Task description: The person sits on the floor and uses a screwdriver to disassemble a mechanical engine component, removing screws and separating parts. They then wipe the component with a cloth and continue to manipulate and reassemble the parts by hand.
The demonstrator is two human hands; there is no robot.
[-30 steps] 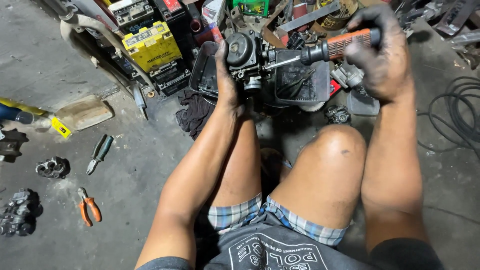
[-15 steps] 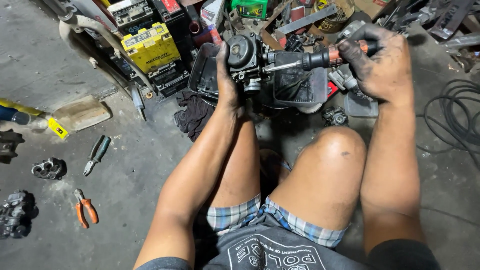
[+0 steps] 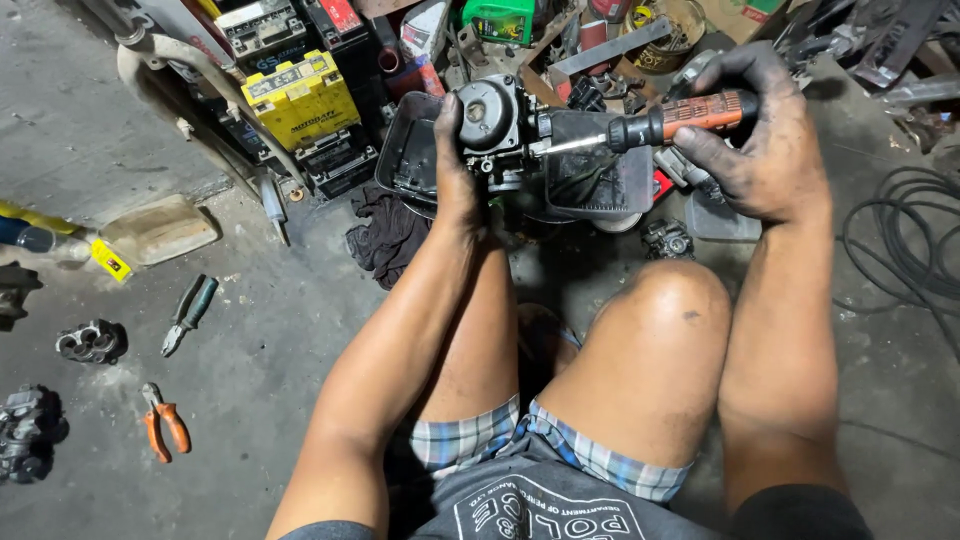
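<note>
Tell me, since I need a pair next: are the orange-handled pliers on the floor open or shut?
Open: the orange-handled pliers lie flat on the concrete floor with their two handles spread apart, untouched by either hand.

Grimy metal carburetor (image 3: 492, 122) held upright above tray; orange-handled screwdriver (image 3: 655, 124) horizontal, tip against it.

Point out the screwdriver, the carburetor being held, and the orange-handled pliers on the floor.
screwdriver (image 3: 690, 113), head view, on its orange handle.
carburetor (image 3: 497, 115), head view, on its metal body beside the left hand's thumb.
orange-handled pliers (image 3: 165, 425), head view, on the handles.
</note>
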